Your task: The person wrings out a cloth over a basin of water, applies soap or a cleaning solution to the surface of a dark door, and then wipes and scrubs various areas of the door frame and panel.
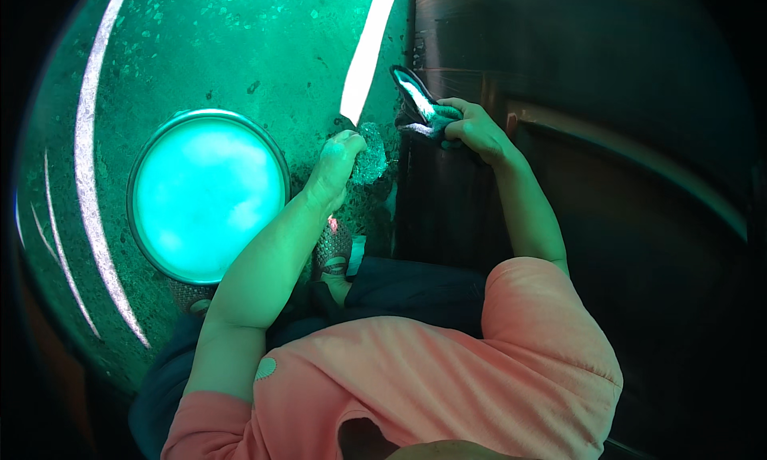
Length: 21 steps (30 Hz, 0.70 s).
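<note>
My left hand (338,163) is low over the floor, fingers curled around the edge of a silvery mesh scourer (370,154). The fingertips are partly turned away from view. My right hand (476,130) grips a bunched cloth (422,106) with a dark border and a pale inner face. The cloth is held up against or close before a dark panelled surface (455,196); I cannot tell whether it touches. Left of my left forearm stands a round basin (131,190) full of cloudy liquid (210,190), tinted turquoise by the light.
The speckled stone floor (287,58) carries bright strips of light. My feet, in woven shoes (333,244), are beside and behind the basin. A small pale piece (357,253) lies by one shoe. The dark panelling, with a raised moulding (599,139), bounds the right side.
</note>
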Each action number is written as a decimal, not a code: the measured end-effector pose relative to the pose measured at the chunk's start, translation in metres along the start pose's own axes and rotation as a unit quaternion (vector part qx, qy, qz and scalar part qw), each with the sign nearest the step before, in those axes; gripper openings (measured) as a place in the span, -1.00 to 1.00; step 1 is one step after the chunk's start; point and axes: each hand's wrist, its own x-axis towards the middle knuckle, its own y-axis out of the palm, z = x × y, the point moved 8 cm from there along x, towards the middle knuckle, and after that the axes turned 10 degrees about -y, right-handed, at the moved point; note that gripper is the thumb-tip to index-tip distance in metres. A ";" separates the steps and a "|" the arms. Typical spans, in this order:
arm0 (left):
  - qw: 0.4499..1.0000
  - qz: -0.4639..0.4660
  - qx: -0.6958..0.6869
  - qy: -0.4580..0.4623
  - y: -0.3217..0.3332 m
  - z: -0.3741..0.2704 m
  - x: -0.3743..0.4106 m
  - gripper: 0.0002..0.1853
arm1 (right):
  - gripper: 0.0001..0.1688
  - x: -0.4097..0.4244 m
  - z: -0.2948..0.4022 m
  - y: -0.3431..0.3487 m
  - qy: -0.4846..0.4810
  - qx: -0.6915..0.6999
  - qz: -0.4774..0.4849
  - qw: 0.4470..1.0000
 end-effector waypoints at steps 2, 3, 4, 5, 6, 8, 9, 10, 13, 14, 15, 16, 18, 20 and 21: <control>1.000 0.017 -0.003 -0.008 0.005 0.001 -0.003 -0.74 | -0.27 -0.013 0.004 0.005 -0.082 0.173 0.016 0.981; 1.000 0.009 0.023 -0.004 0.007 -0.001 -0.004 -0.66 | -0.24 -0.022 0.014 0.012 -0.125 0.270 0.030 0.954; 0.999 0.002 0.052 0.000 0.012 -0.005 -0.008 -0.57 | -0.21 -0.028 0.021 0.020 -0.143 0.315 0.039 0.938; 0.998 0.053 0.045 0.011 0.026 -0.010 -0.014 -0.50 | -0.18 -0.031 0.030 0.029 -0.161 0.358 0.048 0.919; 0.994 0.102 0.037 0.021 0.041 -0.017 -0.025 -0.42 | -0.19 -0.031 0.032 0.038 -0.147 0.378 0.050 0.913; 0.979 0.187 0.032 0.074 0.059 -0.027 -0.036 -0.29 | -0.20 -0.026 0.028 0.046 -0.168 0.349 0.040 0.921; 0.982 0.174 0.026 0.072 0.058 -0.028 -0.035 -0.30 | -0.21 -0.023 0.029 0.048 -0.179 0.333 0.035 0.925; 0.984 0.162 0.020 0.071 0.056 -0.029 -0.036 -0.32 | -0.26 -0.022 0.038 0.053 -0.218 0.282 0.062 0.932; 0.987 0.092 0.070 0.109 0.049 -0.041 -0.038 -0.39 | -0.23 -0.025 0.036 0.045 -0.237 0.148 -0.051 0.959; 0.985 0.062 0.097 0.128 0.046 -0.047 -0.040 -0.41 | -0.17 -0.025 0.043 0.047 -0.251 0.150 -0.028 0.956; 0.980 0.037 0.125 0.150 0.047 -0.053 -0.041 -0.43 | -0.12 -0.030 0.058 0.048 -0.313 0.082 -0.036 0.946; 0.978 0.027 0.146 0.150 0.049 -0.054 -0.041 -0.43 | -0.08 -0.032 0.067 0.053 -0.361 -0.018 -0.035 0.932; 0.968 0.052 0.155 0.189 0.053 -0.056 -0.044 -0.42 | 0.00 -0.029 0.070 0.063 -0.394 -0.072 -0.026 0.916; 0.963 0.063 0.176 0.194 0.059 -0.061 -0.047 -0.40 | -0.07 -0.019 0.074 0.060 -0.369 0.008 0.004 0.929; 0.961 0.085 0.190 0.180 0.060 -0.062 -0.047 -0.40 | -0.10 -0.012 0.071 0.062 -0.339 0.086 0.038 0.936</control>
